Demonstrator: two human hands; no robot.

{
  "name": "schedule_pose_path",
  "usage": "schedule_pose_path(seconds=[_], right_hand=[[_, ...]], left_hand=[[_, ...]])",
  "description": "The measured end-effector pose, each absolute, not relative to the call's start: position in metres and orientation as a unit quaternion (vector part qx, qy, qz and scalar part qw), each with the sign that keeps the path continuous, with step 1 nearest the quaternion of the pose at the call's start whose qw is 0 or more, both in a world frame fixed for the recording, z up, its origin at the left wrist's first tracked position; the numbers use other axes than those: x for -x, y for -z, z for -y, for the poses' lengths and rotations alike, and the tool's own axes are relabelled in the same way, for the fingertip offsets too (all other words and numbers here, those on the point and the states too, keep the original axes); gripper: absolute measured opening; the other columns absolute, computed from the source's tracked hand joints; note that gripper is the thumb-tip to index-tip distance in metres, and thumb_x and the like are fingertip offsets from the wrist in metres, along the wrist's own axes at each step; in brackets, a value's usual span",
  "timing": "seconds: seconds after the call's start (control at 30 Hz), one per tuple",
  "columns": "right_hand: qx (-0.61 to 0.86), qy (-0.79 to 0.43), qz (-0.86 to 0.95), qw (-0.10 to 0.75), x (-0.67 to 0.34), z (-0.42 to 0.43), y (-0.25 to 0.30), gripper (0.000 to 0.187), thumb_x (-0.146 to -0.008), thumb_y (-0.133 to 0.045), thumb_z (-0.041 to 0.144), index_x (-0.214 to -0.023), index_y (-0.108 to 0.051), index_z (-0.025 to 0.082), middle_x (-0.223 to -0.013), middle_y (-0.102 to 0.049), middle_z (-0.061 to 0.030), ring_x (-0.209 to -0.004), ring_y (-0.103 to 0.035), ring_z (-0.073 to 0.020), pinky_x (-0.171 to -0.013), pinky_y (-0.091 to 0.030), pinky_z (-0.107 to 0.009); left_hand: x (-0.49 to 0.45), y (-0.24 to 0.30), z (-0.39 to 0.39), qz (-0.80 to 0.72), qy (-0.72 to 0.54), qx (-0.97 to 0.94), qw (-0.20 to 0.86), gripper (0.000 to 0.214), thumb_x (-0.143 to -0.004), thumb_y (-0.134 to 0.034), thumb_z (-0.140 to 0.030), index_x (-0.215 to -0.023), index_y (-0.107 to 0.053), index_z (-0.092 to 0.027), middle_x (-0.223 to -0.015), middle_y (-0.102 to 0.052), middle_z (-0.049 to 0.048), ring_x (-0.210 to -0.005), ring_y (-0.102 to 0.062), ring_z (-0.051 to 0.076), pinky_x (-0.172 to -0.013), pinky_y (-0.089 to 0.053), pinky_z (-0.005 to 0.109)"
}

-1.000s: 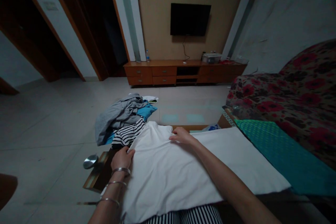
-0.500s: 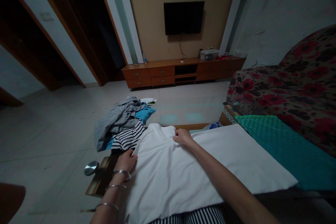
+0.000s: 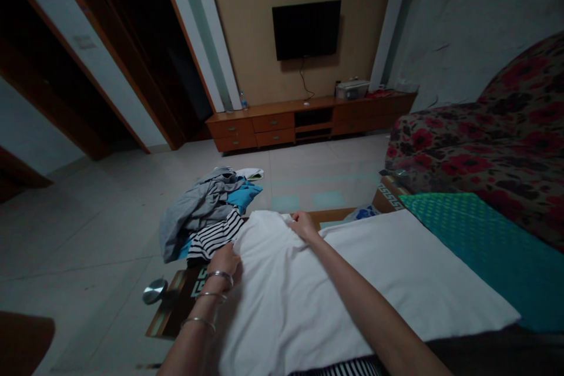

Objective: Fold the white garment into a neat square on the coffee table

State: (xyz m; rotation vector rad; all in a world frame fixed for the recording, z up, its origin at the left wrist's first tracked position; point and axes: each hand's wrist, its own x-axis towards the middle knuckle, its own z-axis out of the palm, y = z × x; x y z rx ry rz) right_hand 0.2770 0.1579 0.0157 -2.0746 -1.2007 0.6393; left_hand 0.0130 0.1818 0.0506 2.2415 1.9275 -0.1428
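Observation:
A white garment (image 3: 308,294) lies spread across a low table (image 3: 176,305) in front of me. My left hand (image 3: 224,259), with several bangles on the wrist, grips the garment's left edge. My right hand (image 3: 303,225) pinches the cloth at its far edge, near the top middle. A striped cloth (image 3: 335,367) shows under the white garment at the bottom of the view.
A pile of clothes (image 3: 207,211), grey, blue and black-and-white striped, sits at the table's far left corner. A teal cloth (image 3: 480,247) lies to the right beside a floral sofa (image 3: 476,141). Across the tiled floor stand a wooden TV cabinet (image 3: 304,120) and a wall TV (image 3: 306,29).
Both hands have shifted slightly right and away from me along the white garment's edges, keeping their hold. The camera has tilted and moved a little.

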Motion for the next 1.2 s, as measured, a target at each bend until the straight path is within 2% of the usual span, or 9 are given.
schedule_pose_path(seconds=[0.13, 0.27, 0.4, 0.5, 0.67, 0.87, 1.07, 1.2], right_hand=[[0.779, -0.257, 0.439, 0.367, -0.284, -0.159, -0.005, 0.019, -0.07, -0.06, 0.016, -0.088, -0.067, 0.015, -0.081, -0.069, -0.0018, -0.068, -0.058, -0.0111, -0.056, -0.036, -0.017], [0.768, -0.266, 0.437, 0.386, -0.284, -0.165, 0.004, 0.017, -0.069, -0.061, 0.018, -0.083, -0.068, 0.016, -0.076, -0.068, -0.0008, -0.066, -0.059, -0.0123, -0.056, -0.036, -0.018], [0.763, -0.263, 0.444, 0.391, -0.286, -0.168, 0.008, 0.011, -0.066, -0.064, 0.023, -0.075, -0.069, 0.018, -0.071, -0.067, 0.0, -0.066, -0.058, -0.0139, -0.057, -0.035, -0.02], [0.766, -0.255, 0.44, 0.394, -0.288, -0.167, 0.008, 0.013, -0.065, -0.066, 0.024, -0.076, -0.069, 0.018, -0.073, -0.067, -0.0001, -0.068, -0.058, -0.0144, -0.059, -0.036, -0.02], [0.768, -0.25, 0.438, 0.394, -0.29, -0.165, 0.005, 0.012, -0.066, -0.065, 0.024, -0.076, -0.069, 0.018, -0.074, -0.067, 0.0001, -0.069, -0.058, -0.0139, -0.06, -0.035, -0.02], [0.763, -0.268, 0.426, 0.405, -0.293, -0.164, 0.001, 0.011, -0.068, -0.066, 0.024, -0.077, -0.069, 0.018, -0.078, -0.069, -0.0007, -0.07, -0.059, -0.0137, -0.061, -0.036, -0.019], [0.769, -0.266, 0.417, 0.404, -0.293, -0.161, -0.004, 0.01, -0.07, -0.063, 0.022, -0.077, -0.068, 0.018, -0.077, -0.068, -0.0016, -0.07, -0.058, -0.0139, -0.061, -0.036, -0.021], [0.741, -0.291, 0.42, 0.436, -0.295, -0.162, 0.001, 0.007, -0.067, -0.065, 0.021, -0.073, -0.065, 0.017, -0.071, -0.064, 0.0004, -0.067, -0.056, -0.0132, -0.059, -0.036, -0.02]], left_hand=[[-0.019, -0.061, -0.186, -0.646, 0.054, -0.758, 0.067, 0.017, -0.079, -0.049, -0.019, -0.09, -0.063, -0.017, -0.096, -0.068, 0.0133, -0.089, -0.064, 0.027, -0.068, -0.044, 0.031], [-0.054, -0.069, -0.214, -0.598, 0.0, -0.801, 0.016, 0.022, -0.086, -0.046, -0.019, -0.101, -0.06, -0.015, -0.111, -0.063, 0.0136, -0.107, -0.057, 0.024, -0.085, -0.043, 0.03], [-0.098, -0.059, -0.253, -0.581, -0.01, -0.814, 0.006, 0.02, -0.086, -0.05, -0.018, -0.102, -0.061, -0.012, -0.111, -0.062, 0.0128, -0.108, -0.056, 0.02, -0.092, -0.04, 0.026], [-0.117, -0.044, -0.273, -0.605, -0.003, -0.796, -0.001, 0.02, -0.09, -0.048, -0.018, -0.103, -0.06, -0.009, -0.111, -0.061, 0.0145, -0.104, -0.057, 0.02, -0.09, -0.044, 0.031], [-0.12, -0.03, -0.29, -0.641, 0.029, -0.767, 0.012, 0.029, -0.089, -0.056, -0.034, -0.109, -0.059, -0.013, -0.113, -0.059, 0.0087, -0.101, -0.058, 0.02, -0.085, -0.05, 0.039], [-0.121, -0.037, -0.301, -0.655, 0.051, -0.753, 0.045, 0.027, -0.088, -0.057, -0.034, -0.105, -0.061, -0.013, -0.106, -0.062, 0.0075, -0.097, -0.06, 0.019, -0.085, -0.051, 0.038], [-0.123, -0.036, -0.291, -0.696, 0.02, -0.715, 0.051, 0.03, -0.09, -0.055, -0.033, -0.11, -0.058, -0.012, -0.104, -0.062, 0.0081, -0.091, -0.062, 0.017, -0.079, -0.053, 0.035], [-0.117, -0.045, -0.29, -0.653, -0.024, -0.754, 0.059, 0.025, -0.087, -0.06, -0.034, -0.094, -0.062, -0.01, -0.085, -0.063, 0.0033, -0.076, -0.062, 0.014, -0.068, -0.052, 0.028]])
